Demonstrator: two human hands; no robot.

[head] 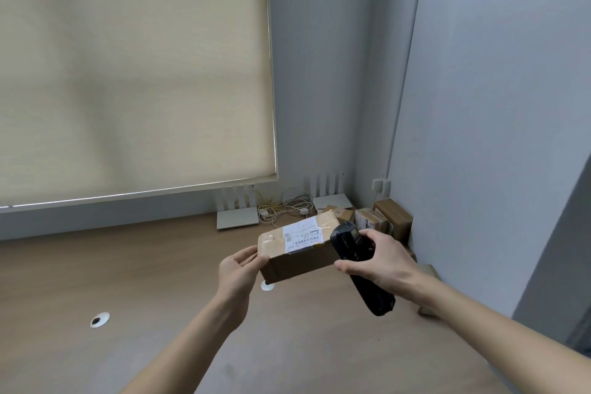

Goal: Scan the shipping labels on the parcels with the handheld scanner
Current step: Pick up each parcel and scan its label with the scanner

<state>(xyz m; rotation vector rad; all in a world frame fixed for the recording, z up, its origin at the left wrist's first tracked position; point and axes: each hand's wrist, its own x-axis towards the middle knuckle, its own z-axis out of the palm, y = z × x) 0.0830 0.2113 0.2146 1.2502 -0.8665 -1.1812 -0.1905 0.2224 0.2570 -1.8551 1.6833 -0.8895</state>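
A brown cardboard parcel is held above the wooden desk, its white shipping label with barcodes facing up. My left hand grips the parcel's left end, thumb on top. My right hand holds the black handheld scanner just right of the parcel, its head beside the label's right edge and its handle pointing down toward me. Several other cardboard parcels stand in the far right corner against the wall.
Two white routers and a tangle of cables lie at the desk's back edge below a drawn beige blind. Two round cable grommets are set in the desk. A grey wall closes the right side.
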